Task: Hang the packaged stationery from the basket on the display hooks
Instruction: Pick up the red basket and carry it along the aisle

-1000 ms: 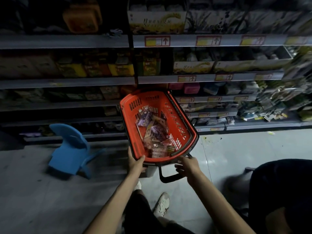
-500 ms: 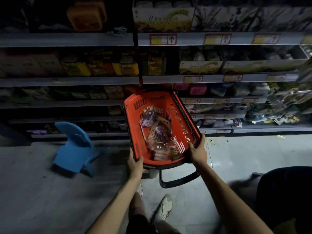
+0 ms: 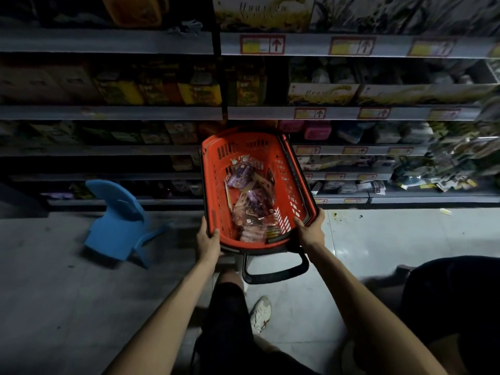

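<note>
Evidently nothing is hung yet: the red plastic basket (image 3: 216, 185) of packaged stationery (image 3: 254, 204) is clasped by each grip, left hand (image 3: 208, 240) and right hand (image 3: 311, 234).

1. Arms. We record the left forearm (image 3: 173, 307) and the right forearm (image 3: 359, 299) as bare along their whole visible length. The left grip (image 3: 208, 243) and the right grip (image 3: 311, 234) are likewise uncovered.

2. Legs. We note dark shorts (image 3: 227, 301), near black in the dim light, with the hem at about the knee.

3. Footwear. We identify one off-white trainer (image 3: 261, 313) carrying a small reddish mark toward its near end. The other foot is mostly hidden.
</note>
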